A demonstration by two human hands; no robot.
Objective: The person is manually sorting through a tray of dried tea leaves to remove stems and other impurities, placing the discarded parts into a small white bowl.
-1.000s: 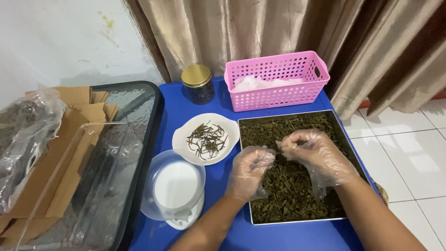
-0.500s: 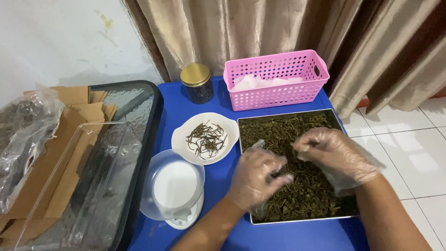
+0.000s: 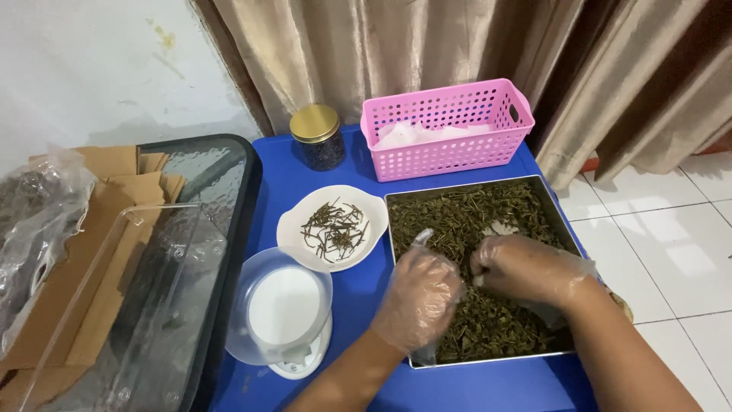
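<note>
Your gloved left hand (image 3: 418, 297) and right hand (image 3: 526, 268) lay curled, knuckles up, in the dried leaves (image 3: 465, 221) filling the metal tray (image 3: 558, 211); any grip was hidden. Beside it sat a white dish (image 3: 293, 240) of stems.

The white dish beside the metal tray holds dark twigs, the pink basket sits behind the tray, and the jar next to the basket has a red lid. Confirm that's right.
Not quite: the jar has a gold lid, not red, as the head view shows. The white dish beside the metal tray does hold dark twigs, and the pink basket sits behind the tray.
</note>
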